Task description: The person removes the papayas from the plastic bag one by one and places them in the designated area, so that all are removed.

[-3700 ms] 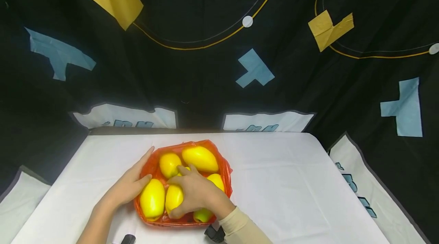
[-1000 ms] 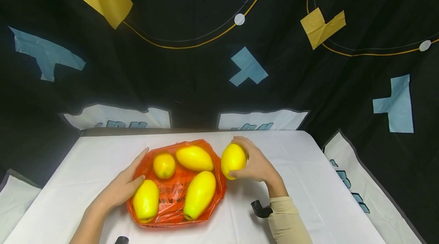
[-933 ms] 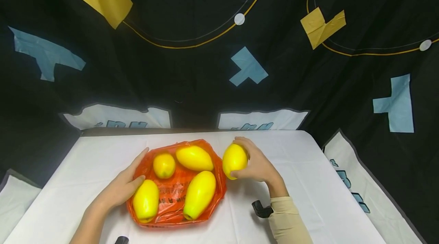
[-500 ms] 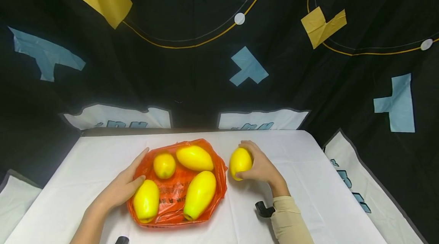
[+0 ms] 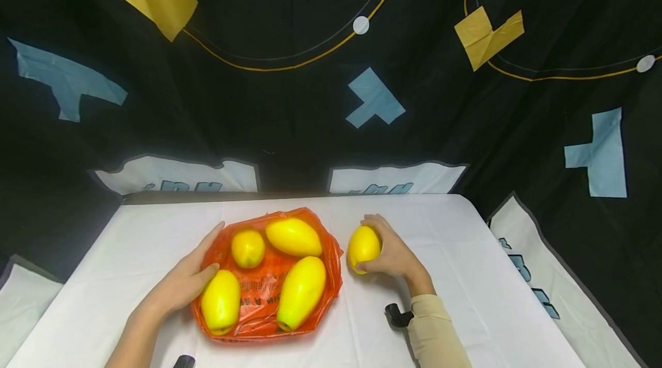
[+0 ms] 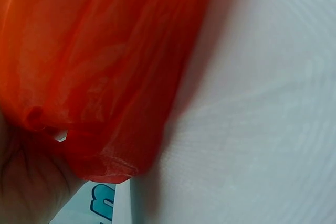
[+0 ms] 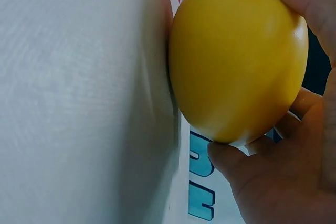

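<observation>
An orange-red plastic bag (image 5: 261, 286) lies opened out on the white table, with several glossy yellow mango-like fruits in it, among them a long one (image 5: 301, 293) at its right. My left hand (image 5: 183, 279) holds the bag's left rim, thumb over the edge beside a fruit (image 5: 220, 302) and fingers stretched along the outside. Just right of the bag, my right hand (image 5: 392, 250) grips another yellow mango-like fruit (image 7: 236, 59), thumb and fingers curled around its sides. In the right wrist view this fruit is right at the tabletop.
White cloth covers the table (image 5: 465, 282), which extends right of the right hand. A black hooked piece (image 5: 398, 316) sits by the right cuff, and another black piece (image 5: 184, 361) is at the front edge. A dark curtain (image 5: 289, 132) hangs behind.
Earlier my right hand was in the bag among the fruits. It now has one fruit outside, having moved slightly right and down over the last second. The left hand stays at the rim.
</observation>
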Motion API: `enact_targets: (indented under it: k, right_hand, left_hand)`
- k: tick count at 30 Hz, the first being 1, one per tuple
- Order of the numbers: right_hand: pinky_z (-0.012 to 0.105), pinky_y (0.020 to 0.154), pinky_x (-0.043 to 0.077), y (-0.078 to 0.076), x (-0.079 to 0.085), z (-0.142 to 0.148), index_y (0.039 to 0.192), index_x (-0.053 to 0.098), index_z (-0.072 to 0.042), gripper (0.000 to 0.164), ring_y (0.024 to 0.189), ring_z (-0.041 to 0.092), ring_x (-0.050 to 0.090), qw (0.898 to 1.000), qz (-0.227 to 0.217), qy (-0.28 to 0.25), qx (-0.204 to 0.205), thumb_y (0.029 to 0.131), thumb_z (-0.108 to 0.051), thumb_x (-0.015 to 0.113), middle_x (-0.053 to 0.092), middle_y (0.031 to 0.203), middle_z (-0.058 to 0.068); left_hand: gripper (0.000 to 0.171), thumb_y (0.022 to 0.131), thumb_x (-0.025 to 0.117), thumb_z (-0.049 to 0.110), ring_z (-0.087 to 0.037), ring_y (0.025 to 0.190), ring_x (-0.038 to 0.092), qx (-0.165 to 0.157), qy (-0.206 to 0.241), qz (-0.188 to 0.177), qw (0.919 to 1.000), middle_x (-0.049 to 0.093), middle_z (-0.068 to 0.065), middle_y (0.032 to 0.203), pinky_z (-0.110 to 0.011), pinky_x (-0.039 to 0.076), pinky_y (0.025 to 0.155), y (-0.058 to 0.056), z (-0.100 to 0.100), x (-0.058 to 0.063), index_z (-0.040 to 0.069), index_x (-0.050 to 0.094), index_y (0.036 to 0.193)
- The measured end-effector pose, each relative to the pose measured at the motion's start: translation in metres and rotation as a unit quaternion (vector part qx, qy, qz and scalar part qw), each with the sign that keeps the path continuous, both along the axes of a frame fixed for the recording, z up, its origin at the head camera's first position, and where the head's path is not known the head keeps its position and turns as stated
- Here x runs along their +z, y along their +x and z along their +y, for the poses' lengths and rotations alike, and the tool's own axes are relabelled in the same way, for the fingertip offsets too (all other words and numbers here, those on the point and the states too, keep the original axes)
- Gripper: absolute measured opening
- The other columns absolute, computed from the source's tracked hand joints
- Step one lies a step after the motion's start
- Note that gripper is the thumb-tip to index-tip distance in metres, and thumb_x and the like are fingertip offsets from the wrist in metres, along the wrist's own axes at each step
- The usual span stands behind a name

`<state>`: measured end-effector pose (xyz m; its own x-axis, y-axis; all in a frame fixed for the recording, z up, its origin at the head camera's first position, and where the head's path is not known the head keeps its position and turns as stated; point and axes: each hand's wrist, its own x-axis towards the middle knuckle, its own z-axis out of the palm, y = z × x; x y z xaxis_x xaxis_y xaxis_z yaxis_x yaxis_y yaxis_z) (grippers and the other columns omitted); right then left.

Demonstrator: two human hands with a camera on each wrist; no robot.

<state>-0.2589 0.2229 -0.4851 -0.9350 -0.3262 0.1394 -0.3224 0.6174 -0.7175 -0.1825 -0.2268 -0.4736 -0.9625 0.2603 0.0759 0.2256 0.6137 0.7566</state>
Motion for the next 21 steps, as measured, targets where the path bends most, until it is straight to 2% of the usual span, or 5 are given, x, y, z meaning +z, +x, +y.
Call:
enact_targets:
  k: [3,9,15,21]
  right_hand:
    - [0.054,0.104,0.039,-0.002,-0.001,0.002,0.135,0.048,-0.028,0.090,0.144,0.020,0.019,1.000,-0.004,-0.002,0.004,0.056,-0.027,0.091,0.034,0.153,-0.006]
    - [0.059,0.110,0.028,-0.002,0.001,0.007,0.139,0.046,-0.028,0.093,0.148,0.018,0.007,1.000,-0.020,-0.008,0.012,0.057,-0.025,0.090,0.024,0.157,-0.010]
    - [0.059,0.106,0.034,0.001,0.003,0.011,0.144,0.045,-0.022,0.097,0.144,0.027,0.019,0.999,-0.029,-0.015,0.019,0.058,-0.026,0.088,0.010,0.161,-0.011]
    - [0.068,0.107,0.025,0.005,0.011,0.010,0.144,0.046,-0.025,0.089,0.146,0.029,0.018,1.000,-0.002,-0.004,-0.007,0.064,-0.037,0.085,0.012,0.162,-0.007]
  left_hand:
    - [0.083,0.096,0.054,0.006,-0.050,0.140,0.021,0.002,0.000,0.000,1.0000,0.018,-0.017,0.160,-0.072,0.019,0.106,-0.001,0.000,0.000,0.038,0.006,0.157]
    - [0.083,0.096,0.054,0.007,-0.050,0.140,0.021,0.003,-0.002,-0.001,1.0000,0.018,-0.017,0.160,-0.072,0.018,0.106,-0.001,-0.001,0.000,0.038,0.006,0.157]
    - [0.083,0.096,0.054,0.007,-0.050,0.140,0.021,0.001,-0.003,-0.002,1.0000,0.018,-0.018,0.160,-0.072,0.019,0.106,-0.001,-0.001,0.000,0.038,0.006,0.157]
    - [0.083,0.096,0.054,0.007,-0.050,0.140,0.022,0.002,-0.004,-0.005,1.0000,0.018,-0.017,0.160,-0.072,0.019,0.106,-0.001,-0.001,0.000,0.039,0.006,0.156]
